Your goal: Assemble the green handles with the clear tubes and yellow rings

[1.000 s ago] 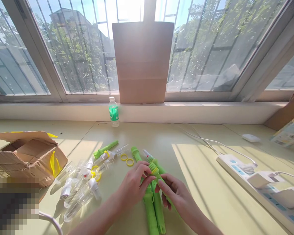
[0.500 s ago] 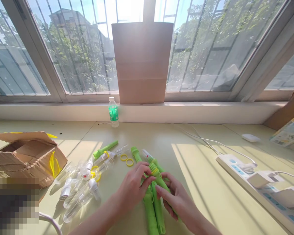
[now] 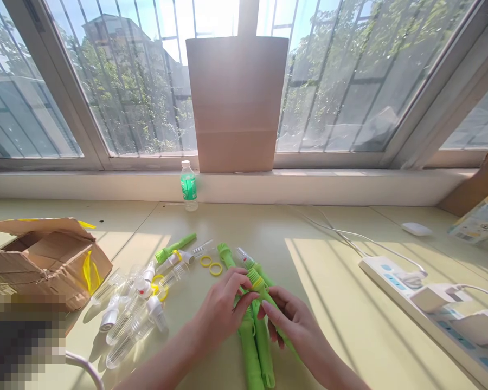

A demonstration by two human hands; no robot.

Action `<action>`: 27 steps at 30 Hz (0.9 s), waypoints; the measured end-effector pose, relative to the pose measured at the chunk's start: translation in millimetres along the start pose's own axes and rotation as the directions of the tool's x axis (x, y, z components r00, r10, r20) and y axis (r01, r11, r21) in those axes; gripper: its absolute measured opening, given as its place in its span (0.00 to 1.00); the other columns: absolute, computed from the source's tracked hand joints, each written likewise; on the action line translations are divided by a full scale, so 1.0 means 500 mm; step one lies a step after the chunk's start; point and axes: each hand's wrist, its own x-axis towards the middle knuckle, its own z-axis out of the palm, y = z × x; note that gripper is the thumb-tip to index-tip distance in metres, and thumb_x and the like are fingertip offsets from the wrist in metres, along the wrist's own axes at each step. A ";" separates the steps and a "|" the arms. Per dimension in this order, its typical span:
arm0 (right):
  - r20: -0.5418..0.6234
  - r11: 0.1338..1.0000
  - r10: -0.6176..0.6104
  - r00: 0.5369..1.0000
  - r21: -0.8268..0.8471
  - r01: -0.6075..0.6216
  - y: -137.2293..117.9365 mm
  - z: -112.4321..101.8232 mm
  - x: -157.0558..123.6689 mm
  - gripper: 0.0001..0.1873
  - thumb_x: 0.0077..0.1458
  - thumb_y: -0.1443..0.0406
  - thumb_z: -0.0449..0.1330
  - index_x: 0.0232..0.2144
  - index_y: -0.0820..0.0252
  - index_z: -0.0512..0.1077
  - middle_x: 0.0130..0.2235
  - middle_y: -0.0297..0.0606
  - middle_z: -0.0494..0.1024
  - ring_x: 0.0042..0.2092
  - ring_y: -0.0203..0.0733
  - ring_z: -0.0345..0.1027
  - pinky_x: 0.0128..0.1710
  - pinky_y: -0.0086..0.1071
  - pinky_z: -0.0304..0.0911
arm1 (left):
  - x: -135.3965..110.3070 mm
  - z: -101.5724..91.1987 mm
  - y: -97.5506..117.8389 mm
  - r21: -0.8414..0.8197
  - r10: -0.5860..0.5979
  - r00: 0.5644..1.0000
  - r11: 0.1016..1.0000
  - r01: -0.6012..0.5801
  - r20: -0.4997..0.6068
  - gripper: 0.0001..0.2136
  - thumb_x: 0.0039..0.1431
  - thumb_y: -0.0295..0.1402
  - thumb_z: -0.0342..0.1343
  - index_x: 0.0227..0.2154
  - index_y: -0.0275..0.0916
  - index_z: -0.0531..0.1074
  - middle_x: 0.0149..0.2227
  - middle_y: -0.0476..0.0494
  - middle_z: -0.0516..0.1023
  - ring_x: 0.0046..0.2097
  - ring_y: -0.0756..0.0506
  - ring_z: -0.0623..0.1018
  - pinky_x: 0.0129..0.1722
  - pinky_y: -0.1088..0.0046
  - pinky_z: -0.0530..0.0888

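Observation:
My left hand (image 3: 222, 309) and my right hand (image 3: 295, 325) both grip one green plastic tube (image 3: 260, 287) with a ribbed tip and a yellow ring near its top. It is held just above two more green tubes (image 3: 254, 352) lying on the table. My left fingers pinch near the ribbed tip, my right fingers wrap the shaft lower down. Left of my hands lie several clear plastic tubes with white caps (image 3: 134, 314). Two loose yellow rings (image 3: 210, 265) and another green tube (image 3: 174, 247) rest farther back.
An open cardboard box (image 3: 40, 260) lies at the left. A small green-labelled bottle (image 3: 188, 186) stands by the window sill, under a propped cardboard sheet (image 3: 238, 103). A white power strip (image 3: 423, 303) with plugs and cables runs along the right.
My right hand slid down the green tube and came back up to just under my left fingers. The tube's tip stays in place.

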 end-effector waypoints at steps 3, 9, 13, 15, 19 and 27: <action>0.022 1.000 -0.014 1.000 0.014 0.014 0.005 0.000 0.000 0.19 0.58 0.49 0.59 0.36 0.58 0.69 0.31 0.32 0.73 0.22 0.31 0.64 0.18 0.25 0.55 | 0.001 -0.001 -0.002 0.007 0.013 1.000 1.000 -0.013 -0.015 0.03 0.63 0.28 0.54 0.35 0.40 0.65 0.42 0.42 0.74 0.38 0.48 0.78 0.36 0.74 0.75; 0.067 0.997 -0.035 0.997 0.075 0.030 0.007 0.006 -0.002 0.19 0.59 0.47 0.57 0.35 0.57 0.69 0.31 0.31 0.71 0.21 0.29 0.61 0.19 0.26 0.57 | 0.001 -0.002 -0.001 0.002 0.018 1.000 1.000 -0.018 -0.019 0.03 0.63 0.28 0.54 0.36 0.40 0.65 0.43 0.40 0.75 0.42 0.46 0.78 0.38 0.74 0.76; 0.066 0.998 0.026 0.998 0.051 -0.029 -0.001 0.005 -0.005 0.19 0.60 0.47 0.55 0.34 0.57 0.67 0.27 0.29 0.70 0.16 0.25 0.54 0.13 0.23 0.47 | 0.001 -0.003 0.003 -0.011 0.018 1.000 1.000 -0.018 0.003 0.04 0.62 0.28 0.55 0.37 0.40 0.65 0.44 0.41 0.74 0.37 0.49 0.78 0.36 0.74 0.76; 0.054 0.998 0.049 0.997 0.028 -0.051 -0.001 0.005 -0.007 0.18 0.60 0.48 0.56 0.35 0.56 0.66 0.26 0.27 0.70 0.14 0.24 0.53 0.11 0.22 0.45 | 0.002 -0.002 0.003 -0.028 0.024 1.000 0.999 -0.023 0.006 0.04 0.62 0.28 0.55 0.36 0.40 0.65 0.42 0.42 0.75 0.38 0.48 0.78 0.35 0.74 0.76; 0.026 0.997 0.074 0.997 0.007 -0.074 0.004 0.005 -0.008 0.18 0.57 0.51 0.61 0.41 0.56 0.65 0.26 0.26 0.72 0.12 0.23 0.52 0.10 0.21 0.44 | 0.001 -0.001 0.002 -0.032 0.016 1.000 0.999 -0.016 -0.003 0.04 0.63 0.30 0.55 0.34 0.40 0.64 0.41 0.40 0.75 0.42 0.46 0.78 0.36 0.74 0.76; 0.004 0.999 0.022 1.000 0.028 -0.022 -0.006 0.007 -0.007 0.20 0.57 0.49 0.60 0.38 0.58 0.69 0.29 0.29 0.72 0.16 0.27 0.62 0.11 0.22 0.51 | 0.001 -0.007 0.005 -0.038 -0.001 1.000 0.999 0.001 0.004 0.06 0.60 0.31 0.59 0.36 0.40 0.65 0.44 0.41 0.75 0.37 0.49 0.77 0.36 0.73 0.77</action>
